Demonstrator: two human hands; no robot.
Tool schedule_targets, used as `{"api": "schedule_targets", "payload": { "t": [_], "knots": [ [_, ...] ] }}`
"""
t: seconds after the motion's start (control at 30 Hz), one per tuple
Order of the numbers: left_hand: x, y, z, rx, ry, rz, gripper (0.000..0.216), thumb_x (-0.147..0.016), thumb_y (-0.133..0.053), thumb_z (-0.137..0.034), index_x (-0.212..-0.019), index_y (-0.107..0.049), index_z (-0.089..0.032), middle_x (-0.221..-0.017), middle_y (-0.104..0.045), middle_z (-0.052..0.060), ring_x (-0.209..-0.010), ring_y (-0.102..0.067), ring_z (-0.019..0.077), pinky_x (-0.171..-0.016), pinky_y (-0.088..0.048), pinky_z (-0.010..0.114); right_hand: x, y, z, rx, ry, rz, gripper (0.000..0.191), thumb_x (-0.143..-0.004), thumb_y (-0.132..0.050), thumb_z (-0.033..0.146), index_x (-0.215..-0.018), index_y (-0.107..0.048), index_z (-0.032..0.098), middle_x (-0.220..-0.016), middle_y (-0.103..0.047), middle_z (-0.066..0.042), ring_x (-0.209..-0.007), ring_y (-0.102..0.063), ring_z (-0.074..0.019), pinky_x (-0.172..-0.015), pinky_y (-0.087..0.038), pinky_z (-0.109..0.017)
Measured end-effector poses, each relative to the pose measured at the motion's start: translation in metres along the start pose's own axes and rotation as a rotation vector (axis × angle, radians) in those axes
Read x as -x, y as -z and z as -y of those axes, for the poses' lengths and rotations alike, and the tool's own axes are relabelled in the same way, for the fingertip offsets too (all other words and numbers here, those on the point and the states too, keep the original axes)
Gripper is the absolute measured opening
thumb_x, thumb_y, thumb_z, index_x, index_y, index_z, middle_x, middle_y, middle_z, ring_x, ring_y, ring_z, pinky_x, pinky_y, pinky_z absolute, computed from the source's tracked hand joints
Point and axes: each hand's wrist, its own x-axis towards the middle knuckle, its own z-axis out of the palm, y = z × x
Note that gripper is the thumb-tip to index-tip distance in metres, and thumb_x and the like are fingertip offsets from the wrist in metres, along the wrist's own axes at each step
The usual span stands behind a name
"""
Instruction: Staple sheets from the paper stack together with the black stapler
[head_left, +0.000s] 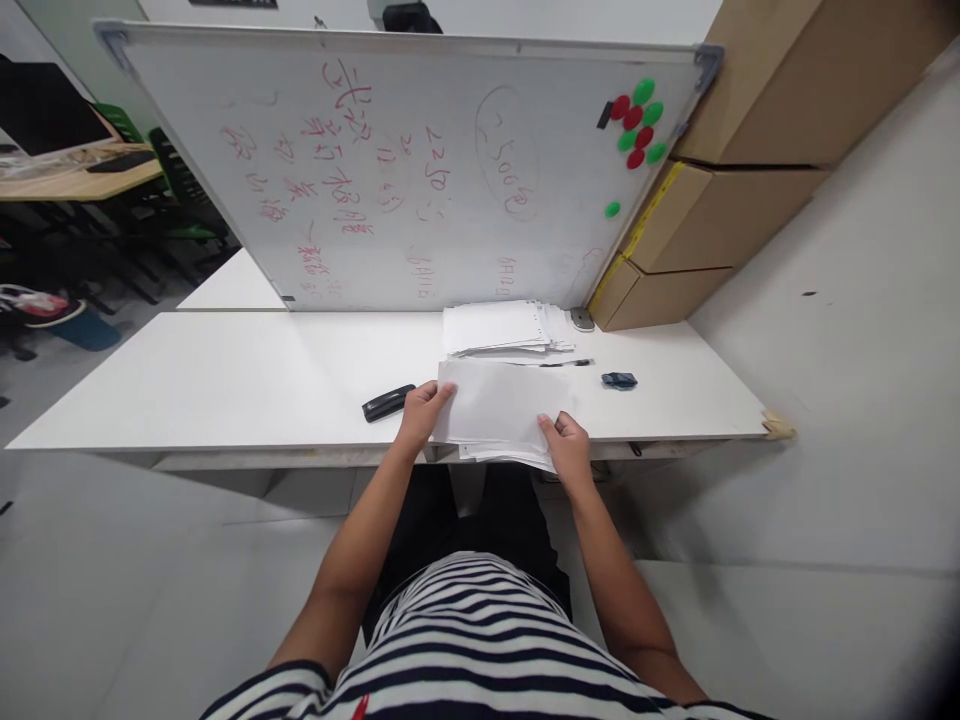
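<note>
Left hand [424, 408] and right hand [568, 447] each pinch an opposite side of the paper [495, 400] at the table's [285, 385] front edge; uneven lower sheets [495, 453] jut out, might slip floorward if either grip slackens.

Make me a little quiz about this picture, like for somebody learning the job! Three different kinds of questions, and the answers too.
1. True or false: the black stapler is closer to the left hand than to the right hand.
2. What are both hands holding? A) a cardboard box; B) white sheets; C) a pen.
3. Fill in: the round magnets on the whiteboard are red or ____.

Key: 1. True; 2. B; 3. green.
</note>
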Motion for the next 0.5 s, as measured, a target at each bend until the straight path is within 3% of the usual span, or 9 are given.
{"api": "schedule_targets", "payload": {
  "t": [0.07, 0.23, 0.5],
  "knots": [
    [0.001, 0.001, -0.003, 0.044, 0.016, 0.013, 0.04, -0.073, -0.067, -0.055, -0.071, -0.063, -0.015, -0.061, -0.055, -0.003, -0.057, -0.047, 0.01, -0.053, -0.036, 0.022, 0.001, 0.0, 0.0, -0.04, -0.018, 0.029, 0.044, -0.077, -0.063, 0.055, -0.058, -0.04, 0.022, -0.052, -0.037, 0.008, -0.052, -0.033, -0.0094, -0.052, -0.03, -0.023],
    [0.006, 0.004, -0.012, 0.074, 0.023, 0.075, 0.041, -0.073, -0.065, -0.056, -0.081, -0.067, -0.016, -0.071, -0.063, 0.0, -0.066, -0.055, 0.0138, -0.061, -0.043, 0.025, 0.005, 0.0, 0.002, -0.186, -0.093, 0.094, 0.04, -0.071, -0.066, 0.059, -0.067, -0.052, 0.022, -0.058, -0.048, 0.005, -0.055, -0.042, -0.0117, -0.053, -0.036, -0.023],
    [0.008, 0.005, -0.019, 0.068, 0.012, 0.113, 0.042, -0.075, -0.064, -0.056, -0.086, -0.068, -0.016, -0.077, -0.065, 0.003, -0.073, -0.058, 0.0164, -0.066, -0.047, 0.027, 0.008, 0.007, 0.006, -0.178, -0.111, 0.078, 0.04, -0.068, -0.069, 0.06, -0.068, -0.055, 0.023, -0.056, -0.051, 0.004, -0.057, -0.048, -0.0139, -0.052, -0.04, -0.025]
  ]
}}
